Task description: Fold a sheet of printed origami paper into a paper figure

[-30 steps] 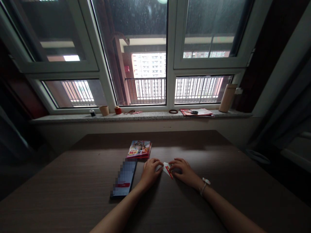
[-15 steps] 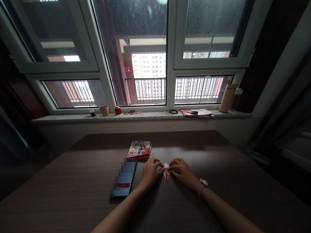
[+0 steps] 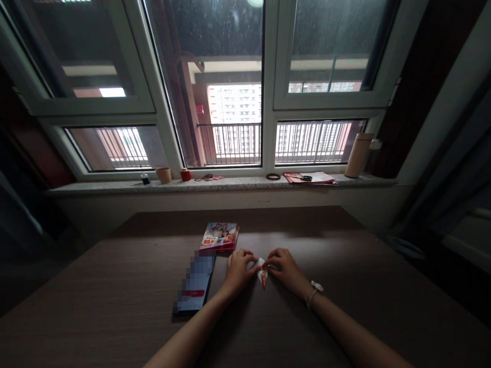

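Note:
A small piece of folded paper, white with red and yellow print, lies on the brown table with its narrow point toward me. My left hand grips its left edge between thumb and fingers. From the other side my right hand pinches it, with the fingertips lying over its upper part. A bracelet circles my right wrist. Just left of my left hand is a phone, its screen partly pixelated. Behind the phone lies a stack of printed square sheets.
The table reaches toward a stone window sill. Along the sill stand a paper cup, a red spool, a dark bracelet, scissors on printed sheets, and a tan bottle.
My right fingertips have shifted slightly left over the upper part of the folded paper, and my right wrist has turned a little. My left hand stays almost in place.

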A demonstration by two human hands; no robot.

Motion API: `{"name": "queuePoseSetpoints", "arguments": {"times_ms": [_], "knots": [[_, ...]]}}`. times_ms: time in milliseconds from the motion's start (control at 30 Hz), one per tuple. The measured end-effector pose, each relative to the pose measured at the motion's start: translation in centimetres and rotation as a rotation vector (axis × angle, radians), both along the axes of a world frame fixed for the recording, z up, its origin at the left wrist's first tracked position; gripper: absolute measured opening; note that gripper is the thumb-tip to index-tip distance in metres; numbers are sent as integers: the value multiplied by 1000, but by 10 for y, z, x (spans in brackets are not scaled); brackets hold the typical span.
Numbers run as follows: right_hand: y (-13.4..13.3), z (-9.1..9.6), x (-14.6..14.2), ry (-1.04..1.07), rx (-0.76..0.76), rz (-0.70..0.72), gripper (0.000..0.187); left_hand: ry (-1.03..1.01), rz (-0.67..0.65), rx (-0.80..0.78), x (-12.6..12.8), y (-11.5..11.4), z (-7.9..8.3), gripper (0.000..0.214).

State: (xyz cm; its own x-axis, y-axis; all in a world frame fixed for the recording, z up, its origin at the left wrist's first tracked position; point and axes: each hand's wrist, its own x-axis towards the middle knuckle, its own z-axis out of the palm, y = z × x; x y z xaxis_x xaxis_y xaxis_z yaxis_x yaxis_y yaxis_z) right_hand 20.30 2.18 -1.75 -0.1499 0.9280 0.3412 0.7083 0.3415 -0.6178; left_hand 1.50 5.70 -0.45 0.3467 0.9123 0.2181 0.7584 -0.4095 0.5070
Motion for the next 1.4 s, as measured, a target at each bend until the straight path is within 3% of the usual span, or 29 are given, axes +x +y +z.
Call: {"name": "queuePoseSetpoints", "arguments": {"times_ms": [200, 367, 1033, 1400], "knots": [[1, 1, 0, -1, -21, -12, 14, -31, -6, -17, -1, 2, 0, 18], [3, -1, 0, -2, -59, -50, 29, -49, 5, -37, -1, 0, 2, 20], [-1, 4, -4, 34, -26, -72, 22, -69, 3, 17, 1, -1, -2, 21], [-3, 5, -7, -12, 5, -70, 14, -82, -23, 51, 1, -2, -2, 9]]}}
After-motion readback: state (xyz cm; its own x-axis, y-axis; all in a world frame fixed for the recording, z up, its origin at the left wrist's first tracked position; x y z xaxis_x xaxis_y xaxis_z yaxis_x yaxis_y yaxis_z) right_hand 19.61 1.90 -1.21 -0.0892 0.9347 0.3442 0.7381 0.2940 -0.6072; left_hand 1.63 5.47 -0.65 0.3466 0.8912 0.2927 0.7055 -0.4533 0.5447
